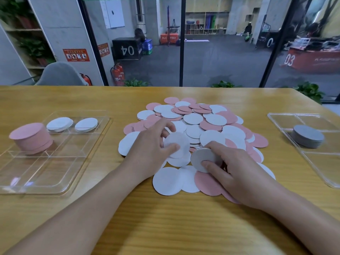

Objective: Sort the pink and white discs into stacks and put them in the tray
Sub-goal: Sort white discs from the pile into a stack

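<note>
A loose heap of pink and white discs (200, 124) covers the middle of the table. My left hand (150, 144) pinches one white disc (179, 144) between thumb and fingers, lifted just above the heap's near side. My right hand (233, 172) grips a small stack of white discs (199, 158) on edge, thumb on its face. On the left, a clear divided tray (55, 181) holds a tall pink stack (30, 138) and two short white stacks (59, 124) (86, 124) in its far compartments.
A second clear divided tray (312, 162) at the right edge holds a grey-looking stack of discs (308, 138). The wooden table (165, 227) ends at a glass wall behind. A grey chair (60, 74) stands beyond the far left edge.
</note>
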`<state>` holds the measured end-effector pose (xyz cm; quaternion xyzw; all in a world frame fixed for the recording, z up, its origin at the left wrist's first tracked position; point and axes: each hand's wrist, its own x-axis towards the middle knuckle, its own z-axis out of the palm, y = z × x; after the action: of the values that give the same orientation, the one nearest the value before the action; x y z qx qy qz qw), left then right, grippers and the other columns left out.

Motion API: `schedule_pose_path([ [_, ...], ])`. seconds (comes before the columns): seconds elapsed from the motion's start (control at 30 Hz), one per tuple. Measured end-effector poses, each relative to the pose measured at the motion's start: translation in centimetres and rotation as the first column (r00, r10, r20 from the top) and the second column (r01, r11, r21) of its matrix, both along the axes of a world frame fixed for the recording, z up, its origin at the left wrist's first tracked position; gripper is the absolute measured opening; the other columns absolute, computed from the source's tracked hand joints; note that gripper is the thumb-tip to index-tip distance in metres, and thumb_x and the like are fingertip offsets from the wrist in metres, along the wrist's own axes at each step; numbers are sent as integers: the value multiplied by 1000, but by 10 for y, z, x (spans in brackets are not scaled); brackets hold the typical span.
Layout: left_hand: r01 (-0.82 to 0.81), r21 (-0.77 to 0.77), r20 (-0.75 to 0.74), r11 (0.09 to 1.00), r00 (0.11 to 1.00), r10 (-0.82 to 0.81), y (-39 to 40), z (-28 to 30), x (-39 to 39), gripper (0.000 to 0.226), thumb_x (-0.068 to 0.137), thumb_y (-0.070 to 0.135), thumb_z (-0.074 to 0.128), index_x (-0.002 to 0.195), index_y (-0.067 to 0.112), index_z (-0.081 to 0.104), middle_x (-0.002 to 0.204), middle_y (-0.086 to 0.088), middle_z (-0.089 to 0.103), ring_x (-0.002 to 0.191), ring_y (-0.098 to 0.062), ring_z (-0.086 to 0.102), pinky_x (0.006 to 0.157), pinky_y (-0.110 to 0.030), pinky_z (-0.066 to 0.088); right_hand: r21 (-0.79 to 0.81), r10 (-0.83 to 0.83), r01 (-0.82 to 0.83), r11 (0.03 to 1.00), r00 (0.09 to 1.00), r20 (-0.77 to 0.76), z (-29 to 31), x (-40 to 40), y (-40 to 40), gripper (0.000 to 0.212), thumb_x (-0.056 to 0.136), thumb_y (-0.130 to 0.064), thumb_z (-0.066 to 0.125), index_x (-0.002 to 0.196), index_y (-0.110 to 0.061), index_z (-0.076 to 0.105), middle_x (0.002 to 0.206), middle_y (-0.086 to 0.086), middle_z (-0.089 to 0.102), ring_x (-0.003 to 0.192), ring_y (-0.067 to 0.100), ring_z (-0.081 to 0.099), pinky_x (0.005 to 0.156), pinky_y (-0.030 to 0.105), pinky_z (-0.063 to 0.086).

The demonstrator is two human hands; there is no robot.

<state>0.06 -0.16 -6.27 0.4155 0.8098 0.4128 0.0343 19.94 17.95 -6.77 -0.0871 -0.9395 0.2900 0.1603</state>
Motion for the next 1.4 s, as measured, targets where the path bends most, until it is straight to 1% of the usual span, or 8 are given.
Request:
schedule_pose_path([
  [0.1,-2,152,83,988,996,-11,-6,4,-3,8,103,18,76,102,26,73,89,4,71,74,-14,63,67,-20,49,-22,0,0,1000,1000,-3,0,1,1,22,107,-32,60,89,-25,50,73,-8,57,64,16,48,57,30,37],
  [0.23,-7,259,229,966,972,-55,-13,11,-4,29,109,26,69,89,7,77,91,-11,77,80,-18,73,72,-23,58,-26,-15,15,1000,1000,-6,1,2,2,23,107,-33,61,89,-25,50,77,-2,56,66,20,49,58,31,38],
  [0.33,94,208,225,974,964,-141,-15,14,-5,4,97,13,83,98,12,80,102,-4,77,92,-25,75,82,-25,59,-32,-18,18,999,1000,-14,3,3,1,25,107,-33,63,87,-27,49,77,-1,56,64,18,48,57,30,38],
  [0.47,145,153,224,978,958,-177,-16,13,-1,30,91,8,86,111,30,81,113,10,76,96,-18,76,90,-36,64,-54,-31,29,998,998,-46,6,4,0,21,106,-33,63,89,-28,53,77,-5,59,66,13,49,60,28,40],
  [0.73,258,256,343,932,876,-337,-10,12,18,14,98,1,80,109,9,81,107,-6,83,107,-22,79,96,-36,61,-43,12,-15,999,998,-68,5,0,-6,11,105,-38,64,110,-42,55,95,-22,64,82,9,61,63,24,45],
  [0.93,327,87,259,941,905,-338,-24,25,13,32,97,1,79,122,20,80,113,8,83,110,-13,78,101,-42,63,69,57,-55,996,998,-29,1,-2,-4,15,107,-34,61,93,-35,55,88,-18,60,84,8,58,67,21,39],
  [1.13,322,-419,77,849,944,-321,-45,42,5,36,79,40,97,109,50,79,112,24,65,99,6,57,80,-9,42,54,34,-32,998,999,-26,0,-1,0,23,106,-32,62,86,-34,51,85,-19,59,81,11,56,64,19,38],
  [1.4,331,-507,83,796,938,-337,-45,44,10,48,80,43,97,120,49,71,117,34,56,99,20,51,79,0,37,-4,33,-33,999,999,-23,1,0,0,23,106,-31,63,85,-31,53,82,-19,59,78,12,54,63,19,38],
])
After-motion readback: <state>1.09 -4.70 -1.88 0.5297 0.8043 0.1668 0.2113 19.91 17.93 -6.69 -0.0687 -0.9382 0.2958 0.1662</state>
